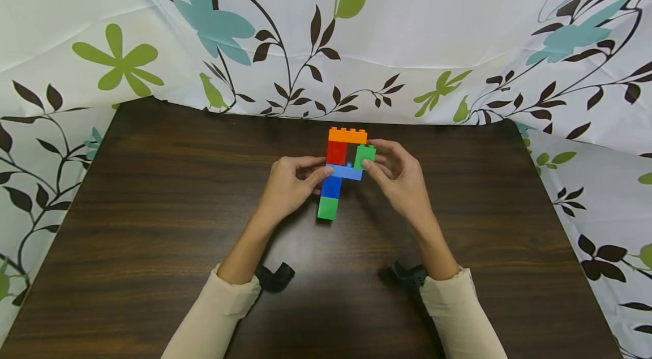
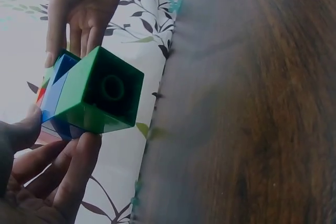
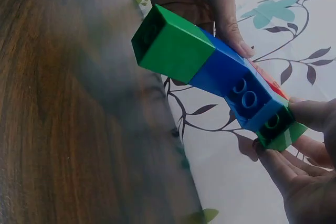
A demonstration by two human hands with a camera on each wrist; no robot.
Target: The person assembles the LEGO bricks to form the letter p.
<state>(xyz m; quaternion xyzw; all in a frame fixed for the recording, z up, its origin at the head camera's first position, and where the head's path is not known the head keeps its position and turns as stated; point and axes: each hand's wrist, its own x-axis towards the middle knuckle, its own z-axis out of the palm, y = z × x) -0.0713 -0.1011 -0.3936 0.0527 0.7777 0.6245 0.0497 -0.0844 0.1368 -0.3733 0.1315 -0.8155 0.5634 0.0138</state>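
Note:
In the head view, a tower of toy building bricks stands upright between the two hands. From the bottom it has a green brick [image 1: 328,208], a dark blue brick [image 1: 331,187], a longer light blue brick [image 1: 347,172], a red brick [image 1: 336,152] and a long orange brick [image 1: 348,136] on top. My left hand [image 1: 291,184] grips the tower at the light blue brick, thumb in front. With thumb and fingers, my right hand [image 1: 402,178] pinches a second green brick [image 1: 364,157], which juts out past the light blue brick's right end. Its hollow underside shows in the right wrist view.
Below the hands spreads a dark wooden table [image 1: 178,223]. A white cloth [image 1: 433,19] with leaf and flower prints hangs along the table's back and sides. Black straps [image 1: 275,277] sit at both wrists, by the cream sleeves [image 1: 219,313].

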